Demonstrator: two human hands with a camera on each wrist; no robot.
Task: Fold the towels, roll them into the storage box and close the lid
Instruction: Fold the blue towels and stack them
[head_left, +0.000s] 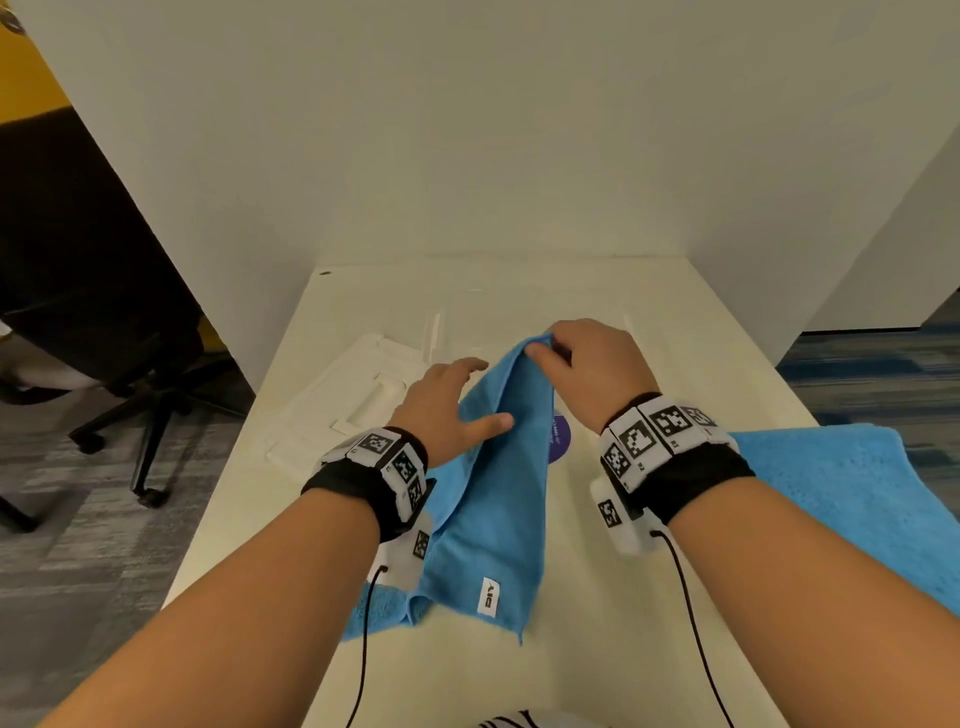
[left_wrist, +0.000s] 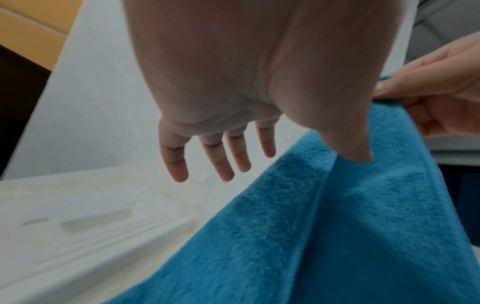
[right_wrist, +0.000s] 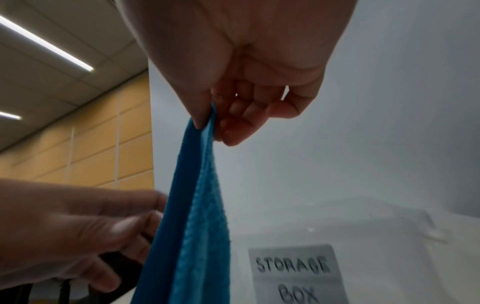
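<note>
While the right hand (head_left: 589, 364) is pinching the blue microfiber towel's (head_left: 498, 499) top corner, the left hand (head_left: 449, 408), fingers spread, is steadying it beside the white lid (head_left: 332, 410). If that small pinch slips, the draped fold may be collapsing.

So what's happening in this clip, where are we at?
A person is folding a blue towel on a white table. The right hand pinches its far end and lifts it, while the left hand lies open against its side. A second blue towel waits at right. The white lid lies off at left.
</note>
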